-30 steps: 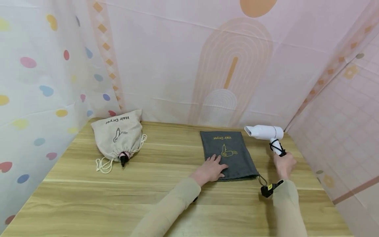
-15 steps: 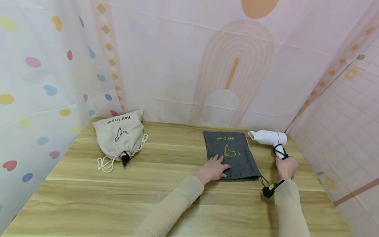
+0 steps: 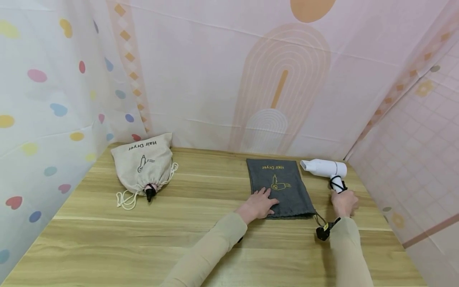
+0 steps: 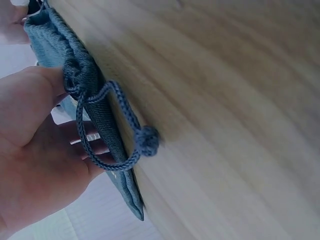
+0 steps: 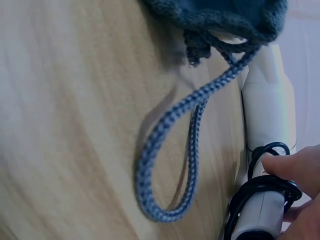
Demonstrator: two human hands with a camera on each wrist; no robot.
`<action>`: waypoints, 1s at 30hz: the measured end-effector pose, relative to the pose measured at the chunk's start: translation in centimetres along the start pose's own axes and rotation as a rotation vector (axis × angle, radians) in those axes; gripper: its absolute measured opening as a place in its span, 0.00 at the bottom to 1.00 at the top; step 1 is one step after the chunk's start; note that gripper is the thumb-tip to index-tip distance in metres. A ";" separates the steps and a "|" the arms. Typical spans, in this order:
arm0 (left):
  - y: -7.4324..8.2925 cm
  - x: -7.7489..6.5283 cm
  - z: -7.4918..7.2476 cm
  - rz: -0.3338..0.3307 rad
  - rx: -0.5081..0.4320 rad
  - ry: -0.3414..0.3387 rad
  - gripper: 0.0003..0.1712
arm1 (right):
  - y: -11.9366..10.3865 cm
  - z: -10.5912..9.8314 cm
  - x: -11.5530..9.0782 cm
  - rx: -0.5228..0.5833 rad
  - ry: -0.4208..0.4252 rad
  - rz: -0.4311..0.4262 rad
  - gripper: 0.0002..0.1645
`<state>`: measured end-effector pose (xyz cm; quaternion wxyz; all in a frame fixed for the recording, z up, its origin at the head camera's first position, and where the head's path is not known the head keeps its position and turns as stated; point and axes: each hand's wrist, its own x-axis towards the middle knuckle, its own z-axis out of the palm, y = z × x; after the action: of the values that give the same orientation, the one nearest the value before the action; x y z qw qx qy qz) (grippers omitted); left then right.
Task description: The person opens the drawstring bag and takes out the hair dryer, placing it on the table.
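A dark grey drawstring bag printed "Hair Dryer" lies flat on the table, its mouth toward the person. My left hand rests on its near left part with fingers spread. Seen from the left wrist, the thumb touches the bag's gathered edge beside a knotted cord loop. To the right of the bag is a white hair dryer, nozzle pointing left. My right hand grips its handle, which has black cord wound around it. In the right wrist view the thumb lies along the handle near the cord.
At the back left of the wooden table lies a beige drawstring bag, with a black cord end poking out of its gathered mouth. Patterned curtains stand along the back and both sides. Another cord loop hangs from the grey bag's right corner.
The hair dryer and my right hand have shifted slightly right, with the dryer a little nearer the person. The grey bag and left hand have slid slightly right.
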<state>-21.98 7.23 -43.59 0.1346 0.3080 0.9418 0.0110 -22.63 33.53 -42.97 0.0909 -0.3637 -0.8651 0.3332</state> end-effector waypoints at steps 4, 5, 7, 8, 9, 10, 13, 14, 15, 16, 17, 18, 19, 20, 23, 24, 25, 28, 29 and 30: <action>0.0 0.1 0.0 0.024 -0.002 0.026 0.24 | -0.2 0.2 -0.2 0.024 -0.003 -0.001 0.39; 0.0 0.0 0.0 0.035 -0.001 0.044 0.23 | -0.2 0.2 -0.3 0.030 0.000 -0.008 0.39; -0.1 -0.1 -0.2 0.061 -0.006 0.084 0.22 | -0.2 0.2 -0.5 0.027 0.012 -0.030 0.38; -0.2 -0.3 -0.3 0.073 -0.014 0.105 0.21 | -0.2 0.1 -0.5 0.013 0.020 -0.044 0.38; -0.3 -0.5 -0.5 0.085 -0.029 0.123 0.20 | -0.2 0.1 -0.6 -0.005 0.026 -0.057 0.37; -0.5 -0.7 -0.7 0.097 -0.045 0.142 0.19 | -0.2 0.1 -0.7 -0.030 0.027 -0.071 0.37; -1.2 -1.4 -1.2 0.122 -0.105 0.203 0.17 | -0.2 0.0 -0.8 -0.099 0.052 -0.115 0.35; -1.5 -1.7 -1.4 0.126 -0.128 0.226 0.16 | -0.2 0.0 -0.9 -0.115 0.066 -0.131 0.34; -2.0 -1.9 -1.5 0.129 -0.151 0.255 0.15 | -0.2 0.0 -0.9 -0.129 0.079 -0.149 0.34; -2.4 -2.2 -1.6 0.130 -0.172 0.283 0.14 | -0.3 0.0 -1.0 -0.140 0.096 -0.169 0.33; -2.9 -2.5 -1.7 0.130 -0.200 0.314 0.14 | -0.4 0.0 -1.1 -0.143 0.119 -0.188 0.32; -3.5 -2.7 -1.7 0.126 -0.224 0.347 0.13 | -0.5 0.0 -1.2 -0.143 0.140 -0.206 0.30; -4.1 -3.0 -1.7 0.118 -0.246 0.379 0.13 | -0.7 0.1 -1.3 -0.145 0.160 -0.227 0.29; -4.7 -3.3 -1.8 0.109 -0.268 0.420 0.12 | -0.8 0.1 -1.5 -0.144 0.181 -0.249 0.28; -6.8 -4.3 -1.8 0.068 -0.330 0.534 0.11 | -1.4 0.4 -2.0 -0.128 0.242 -0.326 0.24; -7.6 -4.7 -1.7 0.037 -0.336 0.569 0.11 | -1.6 0.5 -2.3 -0.114 0.266 -0.358 0.22; -8.4 -5.1 -1.6 0.007 -0.347 0.597 0.11 | -1.8 0.6 -2.5 -0.099 0.278 -0.385 0.20; -11.0 -6.6 -1.4 -0.085 -0.350 0.683 0.11 | -2.3 1.1 -3.3 -0.058 0.291 -0.445 0.16; -11.8 -7.1 -1.4 -0.122 -0.343 0.708 0.11 | -2.5 1.2 -3.6 -0.047 0.287 -0.460 0.15; -12.6 -7.7 -1.3 -0.155 -0.328 0.744 0.11 | -2.7 1.3 -3.9 -0.040 0.276 -0.475 0.15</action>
<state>-23.66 -7.41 -41.72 -0.1673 0.1856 0.9323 0.2614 -21.87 28.74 -41.89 0.2763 -0.1943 -0.9120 0.2328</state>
